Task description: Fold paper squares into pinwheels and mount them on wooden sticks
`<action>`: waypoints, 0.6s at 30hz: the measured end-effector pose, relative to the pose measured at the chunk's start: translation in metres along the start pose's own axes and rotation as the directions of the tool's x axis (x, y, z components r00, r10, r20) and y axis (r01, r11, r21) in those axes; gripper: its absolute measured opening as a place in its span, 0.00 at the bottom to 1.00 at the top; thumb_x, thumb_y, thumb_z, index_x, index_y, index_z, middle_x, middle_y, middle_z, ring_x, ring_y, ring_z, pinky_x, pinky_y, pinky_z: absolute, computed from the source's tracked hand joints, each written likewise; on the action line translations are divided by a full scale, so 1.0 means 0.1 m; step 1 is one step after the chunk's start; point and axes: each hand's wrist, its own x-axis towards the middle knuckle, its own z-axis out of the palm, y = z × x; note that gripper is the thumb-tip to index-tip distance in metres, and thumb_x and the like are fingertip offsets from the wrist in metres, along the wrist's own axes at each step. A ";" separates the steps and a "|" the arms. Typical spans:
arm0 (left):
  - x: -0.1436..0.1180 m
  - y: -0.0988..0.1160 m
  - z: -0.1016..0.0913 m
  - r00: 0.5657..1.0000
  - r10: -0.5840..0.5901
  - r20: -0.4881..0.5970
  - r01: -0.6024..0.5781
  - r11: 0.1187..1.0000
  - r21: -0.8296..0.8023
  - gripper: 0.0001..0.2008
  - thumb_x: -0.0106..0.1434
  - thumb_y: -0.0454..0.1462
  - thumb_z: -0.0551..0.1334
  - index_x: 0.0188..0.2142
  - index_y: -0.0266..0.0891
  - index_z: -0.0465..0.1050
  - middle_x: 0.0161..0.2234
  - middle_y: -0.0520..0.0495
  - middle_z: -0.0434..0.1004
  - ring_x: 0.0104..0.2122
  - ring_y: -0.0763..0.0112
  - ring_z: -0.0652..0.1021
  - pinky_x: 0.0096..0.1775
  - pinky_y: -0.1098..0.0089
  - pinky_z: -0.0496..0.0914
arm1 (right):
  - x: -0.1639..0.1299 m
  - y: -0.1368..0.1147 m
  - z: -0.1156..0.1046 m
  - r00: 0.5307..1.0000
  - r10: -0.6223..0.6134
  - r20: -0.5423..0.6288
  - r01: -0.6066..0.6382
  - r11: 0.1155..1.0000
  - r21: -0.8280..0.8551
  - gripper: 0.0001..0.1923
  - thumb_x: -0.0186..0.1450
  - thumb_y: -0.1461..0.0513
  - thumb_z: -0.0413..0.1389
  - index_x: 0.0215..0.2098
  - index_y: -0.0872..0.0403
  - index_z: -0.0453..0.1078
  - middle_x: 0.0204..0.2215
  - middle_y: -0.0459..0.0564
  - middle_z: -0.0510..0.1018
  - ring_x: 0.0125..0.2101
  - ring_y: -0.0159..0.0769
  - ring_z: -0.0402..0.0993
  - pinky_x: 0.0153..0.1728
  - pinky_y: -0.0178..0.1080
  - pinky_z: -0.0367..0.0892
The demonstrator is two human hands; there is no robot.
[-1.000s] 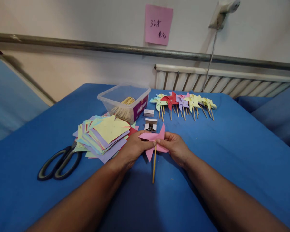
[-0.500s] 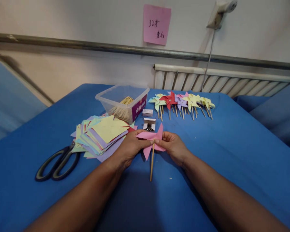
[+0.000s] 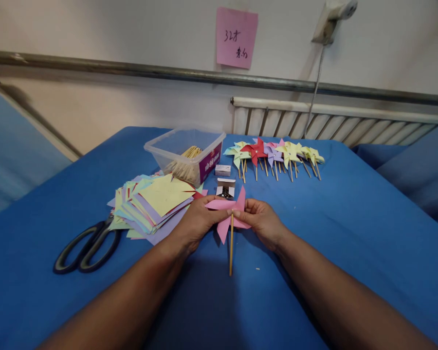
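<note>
Between my hands is a pink paper pinwheel (image 3: pixel 224 229), its back towards me. A thin wooden stick (image 3: pixel 231 250) runs down from its centre. My left hand (image 3: pixel 200 218) grips the pinwheel from the left, with the thumb at the stick's top end. From the right, my right hand (image 3: pixel 261 221) pinches it, its thumb also pressed at the centre. Fingers behind the paper are mostly hidden. Just beyond the pinwheel stands a small open box (image 3: pixel 226 187) of dark metal pins.
Left lie a pile of coloured paper sheets (image 3: pixel 164 194) and black-handled scissors (image 3: pixel 85 248). Behind are a clear plastic tub (image 3: pixel 184 141) of wooden sticks and a small closed box (image 3: pixel 222 170). Several pinwheels (image 3: pixel 273 154) lie at the back right of the blue cloth (image 3: pixel 350 218).
The stick's lower end has swung slightly to the right, and the pinwheel has turned a little. Both hands keep their hold almost in the same place.
</note>
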 end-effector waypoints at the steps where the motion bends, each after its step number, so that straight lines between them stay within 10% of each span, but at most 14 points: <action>1: 0.00 0.00 0.00 1.000 -0.008 -0.007 0.008 1.000 0.009 0.18 0.46 0.39 0.73 0.37 0.36 0.75 0.30 0.48 0.80 0.28 0.69 0.78 0.33 0.70 0.70 | 0.00 0.00 0.00 1.000 0.000 -0.002 0.000 1.000 -0.001 0.16 0.48 0.57 0.69 0.33 0.56 0.76 0.30 0.48 0.80 0.28 0.32 0.74 0.36 0.38 0.68; 18: 0.01 0.02 0.01 0.999 -0.041 -0.027 0.040 0.999 -0.023 0.19 0.43 0.37 0.74 0.35 0.37 0.74 0.27 0.50 0.78 0.27 0.69 0.77 0.33 0.68 0.70 | 0.00 0.01 -0.01 0.999 0.005 0.045 -0.004 1.000 -0.018 0.17 0.49 0.60 0.69 0.35 0.56 0.75 0.33 0.49 0.80 0.32 0.34 0.76 0.40 0.41 0.69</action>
